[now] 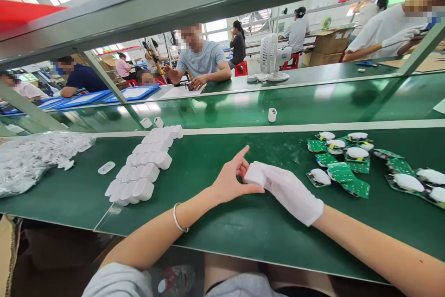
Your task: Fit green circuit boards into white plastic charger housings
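My right hand (290,192), in a white glove, is closed on a small white plastic housing (255,174) above the green bench. My bare left hand (231,177) meets the housing from the left, its thumb below and curled fingers against the near end, while the index finger points up and away. Whatever is inside the housing is hidden. To the left, rows of similar white housings (139,167) stand close together. A flat white oval piece (106,167) lies beside them. Green circuit boards (342,172) with white-covered parts are heaped to the right.
A clear plastic bag (38,158) of small white parts lies at far left. Another housing (272,114) stands beyond the pale strip, on the farther green surface. A metal beam (167,7) crosses overhead. Across the bench are a white fan (273,56) and several people at work.
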Tool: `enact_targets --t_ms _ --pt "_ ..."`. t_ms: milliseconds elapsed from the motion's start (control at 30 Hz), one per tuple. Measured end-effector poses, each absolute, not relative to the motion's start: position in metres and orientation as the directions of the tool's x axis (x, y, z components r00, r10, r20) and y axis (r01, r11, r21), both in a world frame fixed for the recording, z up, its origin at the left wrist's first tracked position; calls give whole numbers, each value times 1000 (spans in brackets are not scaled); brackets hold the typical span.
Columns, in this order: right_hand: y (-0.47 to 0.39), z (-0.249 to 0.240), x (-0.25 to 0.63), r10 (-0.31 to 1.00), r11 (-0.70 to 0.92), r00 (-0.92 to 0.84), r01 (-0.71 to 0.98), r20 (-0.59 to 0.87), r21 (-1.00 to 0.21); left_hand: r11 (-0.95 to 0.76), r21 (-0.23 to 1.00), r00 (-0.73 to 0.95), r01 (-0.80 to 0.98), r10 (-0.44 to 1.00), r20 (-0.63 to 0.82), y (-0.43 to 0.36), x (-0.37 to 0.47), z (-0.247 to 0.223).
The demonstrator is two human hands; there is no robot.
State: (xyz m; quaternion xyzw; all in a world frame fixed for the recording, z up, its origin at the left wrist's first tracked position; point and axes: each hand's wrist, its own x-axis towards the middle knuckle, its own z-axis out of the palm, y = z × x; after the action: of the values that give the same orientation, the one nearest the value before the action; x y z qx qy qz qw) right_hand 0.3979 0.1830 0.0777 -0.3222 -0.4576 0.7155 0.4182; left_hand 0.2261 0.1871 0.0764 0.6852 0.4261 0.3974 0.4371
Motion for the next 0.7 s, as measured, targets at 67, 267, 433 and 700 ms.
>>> enact_targets --t_ms 67,267,433,700 --pt "187 80 401 871 -357 -476 -448 -119 -820 -337 924 371 182 894 253 187 227 76" --pt "190 80 403 835 -529 -488 -588 -253 -611 -397 915 361 69 865 348 189 230 67" --pt "188 81 402 816 -557 -509 -566 -274 -608 -370 925 337 85 884 323 189 229 69" --pt "190 78 403 820 -525 -509 -487 -262 -698 -389 914 356 116 875 327 190 226 69"
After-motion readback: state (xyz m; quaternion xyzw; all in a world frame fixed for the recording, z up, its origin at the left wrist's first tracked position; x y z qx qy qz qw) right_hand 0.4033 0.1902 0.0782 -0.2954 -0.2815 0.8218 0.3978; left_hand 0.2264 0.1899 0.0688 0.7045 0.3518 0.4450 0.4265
